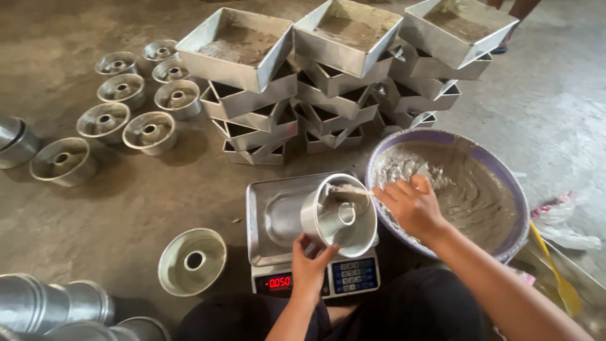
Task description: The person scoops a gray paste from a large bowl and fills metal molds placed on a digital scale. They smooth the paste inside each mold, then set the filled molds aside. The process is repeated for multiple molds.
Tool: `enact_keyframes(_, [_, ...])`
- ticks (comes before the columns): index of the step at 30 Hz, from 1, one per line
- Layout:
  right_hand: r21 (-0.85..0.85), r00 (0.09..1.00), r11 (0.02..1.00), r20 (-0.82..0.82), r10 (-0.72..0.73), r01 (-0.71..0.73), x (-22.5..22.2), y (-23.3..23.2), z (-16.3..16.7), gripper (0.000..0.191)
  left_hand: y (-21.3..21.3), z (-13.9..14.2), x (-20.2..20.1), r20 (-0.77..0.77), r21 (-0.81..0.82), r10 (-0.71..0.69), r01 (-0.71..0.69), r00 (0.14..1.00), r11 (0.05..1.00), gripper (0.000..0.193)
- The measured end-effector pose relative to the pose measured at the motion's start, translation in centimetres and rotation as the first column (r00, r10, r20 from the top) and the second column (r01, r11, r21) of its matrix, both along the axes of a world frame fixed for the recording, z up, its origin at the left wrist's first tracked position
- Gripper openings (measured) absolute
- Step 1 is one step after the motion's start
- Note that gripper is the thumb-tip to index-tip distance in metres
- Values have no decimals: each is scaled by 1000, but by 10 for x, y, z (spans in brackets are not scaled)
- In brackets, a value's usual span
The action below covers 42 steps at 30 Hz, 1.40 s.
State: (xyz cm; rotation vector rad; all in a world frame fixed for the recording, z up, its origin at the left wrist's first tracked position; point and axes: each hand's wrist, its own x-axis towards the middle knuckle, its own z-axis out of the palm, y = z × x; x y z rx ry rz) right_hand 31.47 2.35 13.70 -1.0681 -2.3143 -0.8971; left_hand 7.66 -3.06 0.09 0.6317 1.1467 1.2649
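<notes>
Seen from above, a person's two bare forearms reach forward over a concrete floor. The left hand comes up from the bottom edge, its fingers wrapped around the lower wall of a ring pan — a round, shiny metal cake tin with a hollow tube rising in its middle — and holds it tipped on its side above the steel tray of a scale, the open mouth turned toward the right. The right hand stretches in from the lower right, its fingers curled shut around something thin at the pan's upper rim; what it grips is mostly hidden, so I cannot tell what it is. A smear of pale grey batter sits inside the pan near that rim, and the rest of the inside is bare and gleaming. The scale has a red digital readout and a blue keypad on its front. Just to the right, touching the scale's side, is a wide bowl with a purple rim, holding more of the thick grey batter. Behind, three stacks of square tins stand side by side, each topmost tin filled with batter. To the left, more ring pans lie spread on the floor, one of them empty near the scale. A yellow spatula lies at the far right.
</notes>
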Motion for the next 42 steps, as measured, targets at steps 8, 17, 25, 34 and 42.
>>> enact_keyframes(8, [-238,776,961,-576,-259,144,-55,18,-53,13,32,-51,-39,-7,-268,90,-89,996,959,73])
enact_keyframes(17, [-503,-113,843,-842,-528,-190,-1,-23,-57,25,22,-106,-22,273,-301,69,17,960,953,59])
enact_keyframes(25, [-407,599,593,-129,-790,695,174,-158,-125,39,0,-66,-108,260,-96,172,-152,950,984,51])
enact_keyframes(34, [-461,469,344,190,-862,818,210,-173,-170,44,2,-42,-135,150,41,259,-268,954,963,40])
enact_keyframes(42, [-608,408,232,166,-898,759,197,-153,-162,41,-1,-48,-137,163,36,260,-269,952,962,39])
